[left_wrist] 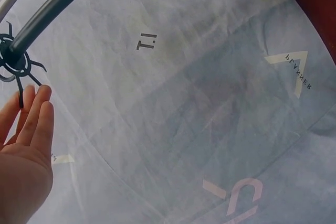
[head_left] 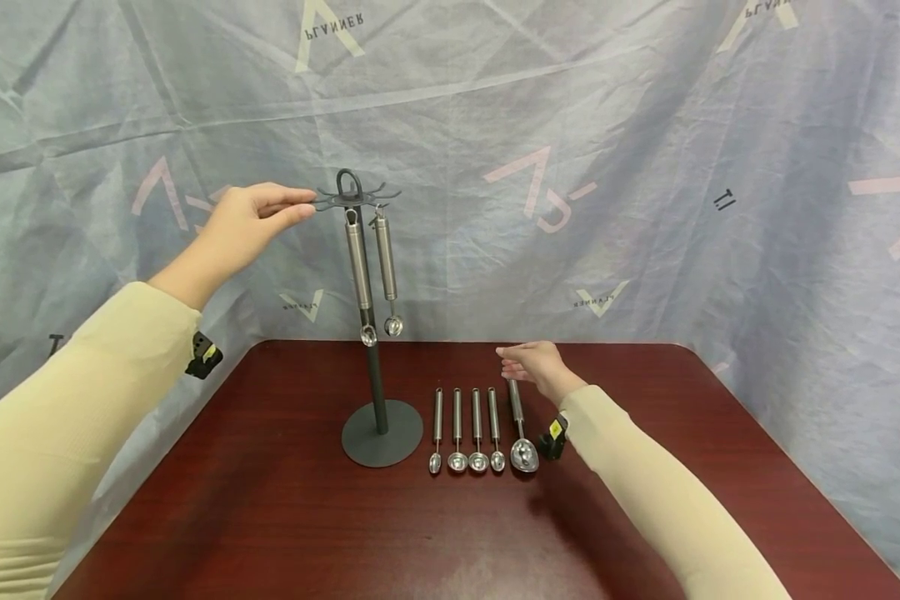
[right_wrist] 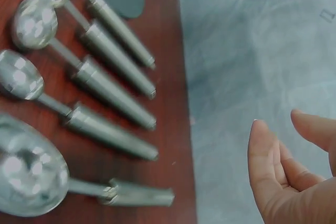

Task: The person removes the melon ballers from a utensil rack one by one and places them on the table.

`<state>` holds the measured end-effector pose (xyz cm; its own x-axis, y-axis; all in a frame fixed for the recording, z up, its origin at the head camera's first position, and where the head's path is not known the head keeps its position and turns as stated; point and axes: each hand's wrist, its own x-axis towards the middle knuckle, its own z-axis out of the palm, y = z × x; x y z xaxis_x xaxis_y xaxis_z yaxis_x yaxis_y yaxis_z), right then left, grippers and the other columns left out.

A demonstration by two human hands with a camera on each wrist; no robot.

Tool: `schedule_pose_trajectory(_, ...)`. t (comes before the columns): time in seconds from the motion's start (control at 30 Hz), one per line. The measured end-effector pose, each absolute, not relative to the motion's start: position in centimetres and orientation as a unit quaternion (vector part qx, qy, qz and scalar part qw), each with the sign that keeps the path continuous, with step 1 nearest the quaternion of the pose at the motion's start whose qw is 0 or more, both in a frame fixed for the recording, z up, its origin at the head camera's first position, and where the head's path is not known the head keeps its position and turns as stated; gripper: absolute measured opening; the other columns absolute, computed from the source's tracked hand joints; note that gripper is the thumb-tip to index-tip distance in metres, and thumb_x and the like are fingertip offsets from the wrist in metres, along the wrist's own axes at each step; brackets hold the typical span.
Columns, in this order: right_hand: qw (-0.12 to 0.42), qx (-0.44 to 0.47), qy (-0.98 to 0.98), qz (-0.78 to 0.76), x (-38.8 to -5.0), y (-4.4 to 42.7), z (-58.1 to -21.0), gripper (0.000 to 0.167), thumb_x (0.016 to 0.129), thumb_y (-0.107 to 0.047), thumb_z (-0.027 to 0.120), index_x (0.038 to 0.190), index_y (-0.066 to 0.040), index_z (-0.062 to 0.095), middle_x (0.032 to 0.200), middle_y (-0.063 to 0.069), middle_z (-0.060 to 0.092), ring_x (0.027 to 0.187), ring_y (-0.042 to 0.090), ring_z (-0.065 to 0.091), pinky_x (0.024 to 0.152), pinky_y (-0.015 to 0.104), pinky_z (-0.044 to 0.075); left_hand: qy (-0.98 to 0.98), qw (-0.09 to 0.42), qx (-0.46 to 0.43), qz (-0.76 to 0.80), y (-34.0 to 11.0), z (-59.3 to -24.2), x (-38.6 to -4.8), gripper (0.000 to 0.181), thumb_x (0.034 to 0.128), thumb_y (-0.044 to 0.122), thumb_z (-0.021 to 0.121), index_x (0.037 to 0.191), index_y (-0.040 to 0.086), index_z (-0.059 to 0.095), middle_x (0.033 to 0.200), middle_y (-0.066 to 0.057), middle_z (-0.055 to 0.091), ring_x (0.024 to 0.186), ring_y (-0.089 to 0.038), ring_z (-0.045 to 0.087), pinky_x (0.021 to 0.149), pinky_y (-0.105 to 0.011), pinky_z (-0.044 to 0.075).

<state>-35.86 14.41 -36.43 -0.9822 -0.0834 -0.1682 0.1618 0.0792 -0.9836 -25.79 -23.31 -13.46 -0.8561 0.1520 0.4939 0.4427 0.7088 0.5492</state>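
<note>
At the left, my left hand (head_left: 243, 221) pinches a hook tip of the dark utensil stand (head_left: 375, 367) between thumb and fingers; the left wrist view shows its fingers (left_wrist: 41, 121) beside the hooks. Two small metal scoops (head_left: 387, 258) hang from the stand's hooks by their handle loops. My right hand (head_left: 543, 367) is raised over the handle end of a large metal scoop (head_left: 523, 454). In the right wrist view that hand holds nothing, its thumb and fingers apart, clear of the large scoop's handle (right_wrist: 142, 193).
Several smaller metal scoops (head_left: 457, 425) lie in a row left of the large one, handles pointing away. The stand's round base (head_left: 360, 446) rests beside them on the red-brown table (head_left: 307, 517). A grey printed cloth (head_left: 450, 125) hangs behind the table.
</note>
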Motion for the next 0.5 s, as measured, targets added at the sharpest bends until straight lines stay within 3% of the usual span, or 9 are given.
schedule_pose_trajectory(0.2, 0.110, -0.009, 0.699, -0.707, -35.4, 12.9, -34.2, 0.044, 0.094, -0.013, 0.065, 0.131, 0.008, 0.053, 0.111, 0.014, 0.062, 0.079, 0.013, 0.067, 0.085, 0.029, 0.057, -0.897, 0.216, -0.162, -0.350, -23.2, -13.8, -25.9, 0.050, 0.0959, 0.044, 0.058, 0.132, 0.010, 0.061, 0.137, -0.013, 0.057, 0.126, -0.027, 0.053, 0.106, -0.048, 0.040)
schedule_pose_trajectory(0.5, 0.108, -0.034, 0.670, -0.734, -34.7, 10.5, -31.0, 0.039, 0.092, -0.011, 0.067, 0.126, 0.007, 0.058, 0.097, 0.007, 0.066, 0.082, 0.016, 0.067, 0.085, 0.030, 0.057, -0.897, 0.216, -0.159, -0.350, -23.2, -13.9, -26.1, 0.051, 0.0955, 0.046, 0.057, 0.132, 0.011, 0.061, 0.136, -0.013, 0.058, 0.126, -0.027, 0.053, 0.105, -0.048, 0.040)
